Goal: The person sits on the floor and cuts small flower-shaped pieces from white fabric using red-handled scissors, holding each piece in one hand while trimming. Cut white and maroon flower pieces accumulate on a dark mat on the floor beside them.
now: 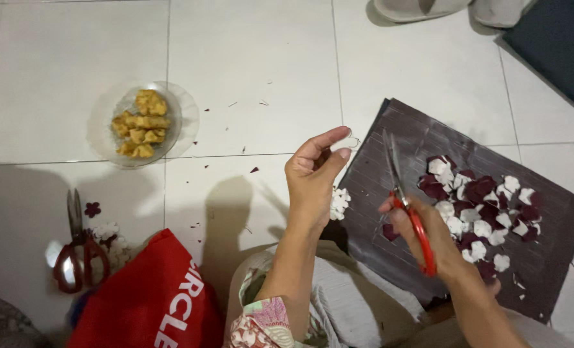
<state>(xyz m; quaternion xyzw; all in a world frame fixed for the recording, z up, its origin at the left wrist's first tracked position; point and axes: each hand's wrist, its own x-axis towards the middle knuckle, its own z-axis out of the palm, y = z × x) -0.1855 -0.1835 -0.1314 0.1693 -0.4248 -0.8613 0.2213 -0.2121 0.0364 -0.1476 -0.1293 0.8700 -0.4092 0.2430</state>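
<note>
Both hands hovered over the white tiled floor [255, 58]. Her left hand [313, 177] pinched something tiny at its fingertips, too small to identify. Her right hand [422, 235] gripped red-handled scissors [408, 209], blades pointing up and away. Just beside them, dark red and white paper petals [480, 212] lay heaped on a dark mat [557, 258]. A glass plate of fried food [140, 122] sat well apart.
</note>
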